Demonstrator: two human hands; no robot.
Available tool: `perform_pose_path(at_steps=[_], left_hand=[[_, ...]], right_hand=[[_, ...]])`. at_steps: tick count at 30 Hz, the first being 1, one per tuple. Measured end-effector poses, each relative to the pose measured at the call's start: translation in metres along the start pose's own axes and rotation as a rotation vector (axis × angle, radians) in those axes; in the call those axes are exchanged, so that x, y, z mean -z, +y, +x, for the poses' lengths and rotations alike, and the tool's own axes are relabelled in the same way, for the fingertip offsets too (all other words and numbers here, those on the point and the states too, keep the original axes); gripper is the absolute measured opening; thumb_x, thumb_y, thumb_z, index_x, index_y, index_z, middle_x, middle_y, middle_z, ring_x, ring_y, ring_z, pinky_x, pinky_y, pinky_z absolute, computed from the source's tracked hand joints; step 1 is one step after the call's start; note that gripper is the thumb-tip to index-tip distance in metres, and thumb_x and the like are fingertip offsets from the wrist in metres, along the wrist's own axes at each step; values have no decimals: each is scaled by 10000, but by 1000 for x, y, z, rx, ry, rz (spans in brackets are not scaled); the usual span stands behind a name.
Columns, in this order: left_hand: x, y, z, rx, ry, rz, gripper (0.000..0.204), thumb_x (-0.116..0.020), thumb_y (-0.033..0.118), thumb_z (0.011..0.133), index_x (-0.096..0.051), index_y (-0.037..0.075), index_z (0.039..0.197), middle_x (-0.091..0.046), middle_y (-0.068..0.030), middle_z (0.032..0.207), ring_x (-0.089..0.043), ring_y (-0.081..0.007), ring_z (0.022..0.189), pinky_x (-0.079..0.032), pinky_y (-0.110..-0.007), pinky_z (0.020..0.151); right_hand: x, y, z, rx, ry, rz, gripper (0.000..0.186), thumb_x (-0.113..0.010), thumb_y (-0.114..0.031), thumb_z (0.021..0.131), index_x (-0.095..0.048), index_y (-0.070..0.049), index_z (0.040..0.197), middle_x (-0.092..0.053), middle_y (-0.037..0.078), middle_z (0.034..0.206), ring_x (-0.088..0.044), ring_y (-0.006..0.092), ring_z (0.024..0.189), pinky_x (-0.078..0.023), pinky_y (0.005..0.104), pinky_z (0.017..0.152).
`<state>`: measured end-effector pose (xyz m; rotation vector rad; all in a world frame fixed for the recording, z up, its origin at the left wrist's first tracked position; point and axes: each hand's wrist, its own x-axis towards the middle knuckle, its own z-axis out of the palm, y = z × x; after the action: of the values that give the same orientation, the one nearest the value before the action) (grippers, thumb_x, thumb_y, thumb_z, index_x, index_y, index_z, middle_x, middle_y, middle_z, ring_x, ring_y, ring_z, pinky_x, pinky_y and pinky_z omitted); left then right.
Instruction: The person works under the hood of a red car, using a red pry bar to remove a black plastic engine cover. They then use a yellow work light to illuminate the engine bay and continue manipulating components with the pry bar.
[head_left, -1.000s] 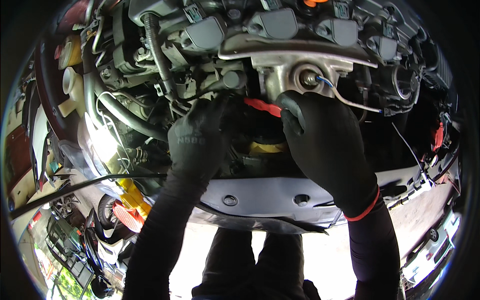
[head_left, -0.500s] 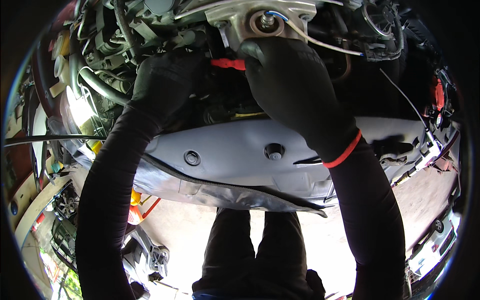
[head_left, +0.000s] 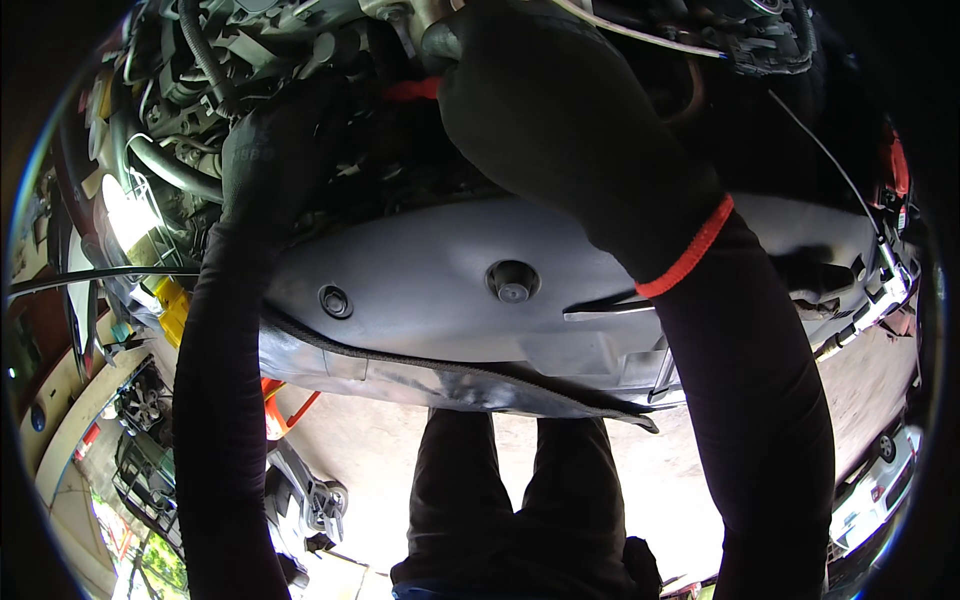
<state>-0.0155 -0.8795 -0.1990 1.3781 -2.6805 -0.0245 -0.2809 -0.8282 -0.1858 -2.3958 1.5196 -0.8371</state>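
Observation:
Both my hands wear dark work gloves and reach into a car's engine bay. My right hand (head_left: 535, 105) is closed, knuckles up, at the upper middle beside the metal engine part (head_left: 425, 12). From its finger side a short red piece (head_left: 412, 90), like a tool handle, sticks out to the left; its far end is lost in shadow, and I cannot tell what tool it belongs to. My left hand (head_left: 275, 150) is lower and further left, near a ribbed black hose (head_left: 205, 60). Its fingers are hidden in the dark, so its grip does not show.
A grey front panel (head_left: 420, 270) with two round fittings lies under my forearms, edged by a black rubber strip (head_left: 480, 370). A white-sheathed wire (head_left: 650, 38) crosses above my right hand. A bright lamp (head_left: 128, 212) stands at left; a thin rod (head_left: 825, 150) slants at right.
The view has shifted, so the engine part sits higher. My left hand has sunk deeper into shadow, and my right hand has tilted, still with the red piece at its fingers.

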Motion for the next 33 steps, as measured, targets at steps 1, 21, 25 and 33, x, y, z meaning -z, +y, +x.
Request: perform_pose_path(at_steps=[1,21,25,33], left_hand=[[-1,-1,0,-4,-2,-18,251,-672,273,1008,-738,171,1228,-766,-82,1049,-756,-304,886,-604,-437,738],[3,6,-6,121,-27,-128,306,-671,205,1010,-709,96,1294,-758,-143,1171,-747,-344,990,-595,-431,830],[3,6,-5,115,-12,-141,296,-676,207,1008,-718,112,1285,-762,-141,1153,-748,-345,980,-595,-435,829],[5,9,-5,144,-21,-157,286,-673,230,1013,-725,121,1272,-766,-136,1154,-748,-344,996,-592,-435,834]], right_hand=[[0,0,0,3,-6,-11,180,-653,-144,912,-696,17,979,-705,198,853,-714,382,832,-574,478,755],[1,-3,12,-75,-56,-20,276,-641,-201,918,-615,66,982,-663,233,779,-689,397,714,-563,493,648],[6,-5,14,-79,-187,-88,229,-617,-169,926,-639,57,959,-664,236,800,-690,387,711,-565,489,649],[0,-5,21,-75,-271,-99,217,-597,-147,921,-700,43,906,-657,222,795,-697,367,707,-574,480,665]])
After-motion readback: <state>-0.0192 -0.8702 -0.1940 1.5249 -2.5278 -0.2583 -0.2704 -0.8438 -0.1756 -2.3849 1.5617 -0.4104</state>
